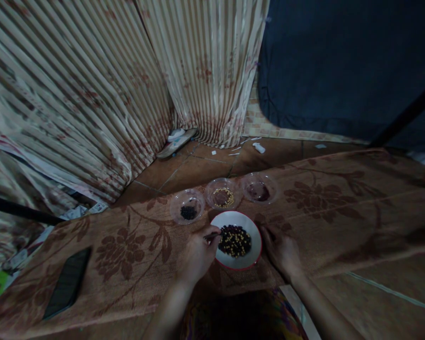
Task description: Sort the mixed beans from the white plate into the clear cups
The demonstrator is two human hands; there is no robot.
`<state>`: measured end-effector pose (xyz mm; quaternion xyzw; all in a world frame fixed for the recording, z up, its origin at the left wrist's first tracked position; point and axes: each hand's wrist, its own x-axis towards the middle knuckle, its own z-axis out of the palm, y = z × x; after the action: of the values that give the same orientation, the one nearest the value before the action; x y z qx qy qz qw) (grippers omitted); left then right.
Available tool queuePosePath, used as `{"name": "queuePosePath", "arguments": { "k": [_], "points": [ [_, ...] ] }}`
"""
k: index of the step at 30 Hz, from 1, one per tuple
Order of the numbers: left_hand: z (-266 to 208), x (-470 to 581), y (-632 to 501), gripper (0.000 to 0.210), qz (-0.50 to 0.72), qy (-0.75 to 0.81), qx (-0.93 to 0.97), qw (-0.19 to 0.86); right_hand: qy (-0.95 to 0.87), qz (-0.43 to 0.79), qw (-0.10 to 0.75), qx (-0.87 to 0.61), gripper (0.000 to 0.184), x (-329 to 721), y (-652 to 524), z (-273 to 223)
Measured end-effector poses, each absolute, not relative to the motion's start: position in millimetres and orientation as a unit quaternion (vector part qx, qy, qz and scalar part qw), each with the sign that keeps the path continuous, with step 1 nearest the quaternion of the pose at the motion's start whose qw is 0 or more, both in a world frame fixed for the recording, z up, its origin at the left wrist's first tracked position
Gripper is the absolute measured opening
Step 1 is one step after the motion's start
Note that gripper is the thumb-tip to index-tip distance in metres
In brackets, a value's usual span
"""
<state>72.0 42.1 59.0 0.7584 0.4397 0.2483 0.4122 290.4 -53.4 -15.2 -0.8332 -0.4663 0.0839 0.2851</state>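
Note:
A white bowl with a red rim (256, 237) sits on the cloth in front of me. Inside it is a mix of dark beans and yellow kernels (236, 241). My left hand (199, 252) reaches over the bowl's left rim, its thumb and fingers pinched at the edge of the mix; whatever is between them is too small to make out. On the other side, my right hand (282, 251) rests on the cloth close to the rim, fingers loosely apart and holding nothing. Behind the bowl stand three clear plastic bowls: one with small black beans (188, 212), one with yellow kernels (228, 197), one with dark reddish contents (260, 191).
A brown flower-patterned cloth (326, 231) covers the long, narrow surface. A dark phone (68, 283) lies at its left. Beyond are striped curtains (205, 71), a slipper (177, 143) and white scraps (258, 148) on the tiled floor. A dark blue cover (340, 66) hangs at right.

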Motion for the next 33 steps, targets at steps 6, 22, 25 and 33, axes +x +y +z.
{"name": "queuePosePath", "arguments": {
  "k": [6,22,25,33],
  "points": [
    [61.8,74.7,41.5,0.015,0.220,0.462,0.769,0.383,-0.468,0.076,0.280,-0.835,0.039,291.5,-53.3,-19.2],
    [60.7,77.8,43.2,0.015,0.242,0.434,0.768,0.404,-0.473,0.077,0.272,-0.834,0.040,291.9,-53.9,-19.5],
    [60.4,77.6,42.4,0.014,0.247,0.433,0.765,0.407,-0.475,0.077,0.273,-0.833,0.042,291.5,-53.8,-17.2],
    [68.0,75.4,41.5,0.013,0.260,0.448,0.752,0.408,-0.470,0.083,0.267,-0.837,0.043,291.6,-53.3,-17.5]
  ]
}}
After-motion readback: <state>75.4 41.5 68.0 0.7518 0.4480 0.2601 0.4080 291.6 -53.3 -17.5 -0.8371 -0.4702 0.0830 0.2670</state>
